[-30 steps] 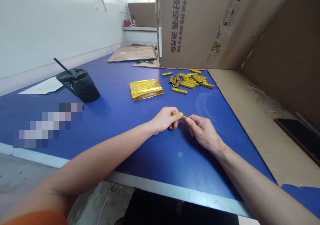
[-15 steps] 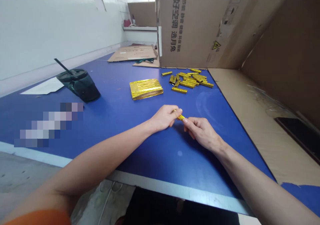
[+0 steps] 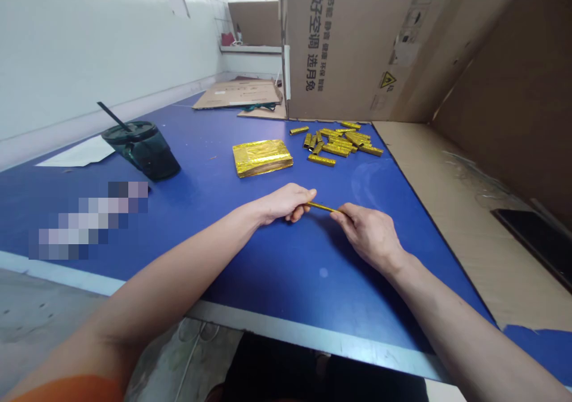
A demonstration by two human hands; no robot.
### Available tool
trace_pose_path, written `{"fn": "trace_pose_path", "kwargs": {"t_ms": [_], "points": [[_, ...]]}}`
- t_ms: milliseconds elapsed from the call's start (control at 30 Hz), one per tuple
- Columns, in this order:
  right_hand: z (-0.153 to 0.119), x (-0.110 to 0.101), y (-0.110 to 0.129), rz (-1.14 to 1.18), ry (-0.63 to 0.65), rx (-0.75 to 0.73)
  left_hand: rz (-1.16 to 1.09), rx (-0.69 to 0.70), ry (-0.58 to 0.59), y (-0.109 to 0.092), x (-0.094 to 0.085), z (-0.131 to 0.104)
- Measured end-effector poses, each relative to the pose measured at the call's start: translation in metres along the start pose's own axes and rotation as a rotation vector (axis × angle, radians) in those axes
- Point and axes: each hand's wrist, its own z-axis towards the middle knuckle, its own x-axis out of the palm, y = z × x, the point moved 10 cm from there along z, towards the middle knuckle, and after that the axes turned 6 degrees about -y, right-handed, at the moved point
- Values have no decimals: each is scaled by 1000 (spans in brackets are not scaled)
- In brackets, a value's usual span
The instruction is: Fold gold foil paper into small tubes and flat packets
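Observation:
A thin gold foil strip (image 3: 323, 207) is stretched between my two hands, just above the blue table (image 3: 268, 277). My left hand (image 3: 289, 202) pinches its left end, and my right hand (image 3: 370, 232) grips its right end between thumb and fingers. Beyond my left hand lies a stack of gold foil sheets (image 3: 262, 158). Several small folded gold pieces (image 3: 337, 147) lie in a loose pile at the back right, with a single one (image 3: 321, 160) at the near side of the pile.
A dark tumbler with a straw (image 3: 149, 155) stands at the left by a white paper (image 3: 75, 155). Large cardboard (image 3: 353, 50) rises behind the pile. Flat cardboard (image 3: 236, 94) lies at the back, and a dark flat object (image 3: 534, 247) at the right. A pixelated patch covers something at left.
My hands have moved apart, the left one leftward and the right one slightly rightward. More of the gold strip now shows between them, looking thinner.

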Motion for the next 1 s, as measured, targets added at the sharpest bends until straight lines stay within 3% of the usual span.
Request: {"fn": "trace_pose_path", "kwargs": {"t_ms": [133,233,400,567,800,1000], "points": [[0,4,-4,289,60,86,130,145,-94,-17,-1,-3],[-1,10,3,452,127,65,252,255,-127,-31,11,-11],[-5,18,16,600,232,15,210,283,-106,-34,26,-16],[-3,12,12,582,152,29,225,297,-95,-36,26,-14],[-2,15,3,594,167,103,219,364,-280,-46,-5,-14],[-1,0,6,280,0,-23,168,316,-214,-41,-8,-10]]}}
